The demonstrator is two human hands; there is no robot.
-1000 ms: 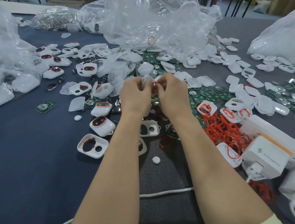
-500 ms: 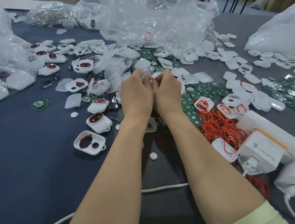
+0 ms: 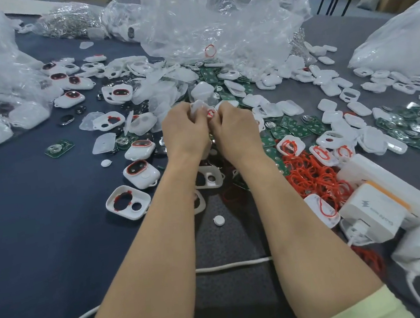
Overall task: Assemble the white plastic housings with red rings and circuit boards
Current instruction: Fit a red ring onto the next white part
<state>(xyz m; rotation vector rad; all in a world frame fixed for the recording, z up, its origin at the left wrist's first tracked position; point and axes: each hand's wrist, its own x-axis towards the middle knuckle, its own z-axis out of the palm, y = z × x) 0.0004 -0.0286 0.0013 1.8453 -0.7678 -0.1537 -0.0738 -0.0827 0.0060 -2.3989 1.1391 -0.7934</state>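
White finished housings (image 3: 141,174) lie left of centre. At mid-frame, the left hand (image 3: 185,133) and right hand (image 3: 234,130) both pinch one housing (image 3: 198,108), its ring partly seated. At right, loose red rings (image 3: 310,176) and circuit boards (image 3: 294,128) suggest much remains.

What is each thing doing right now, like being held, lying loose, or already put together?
left hand, gripping the held housing.
right hand, pinching the same housing by its red ring.
front housing, lying flat, ring fitted, openings unfilled.
closed housing, shut, lying flat.
red ring pile, loose, tangled.
circuit boards, loose, scattered.
plastic bag, crumpled, open.
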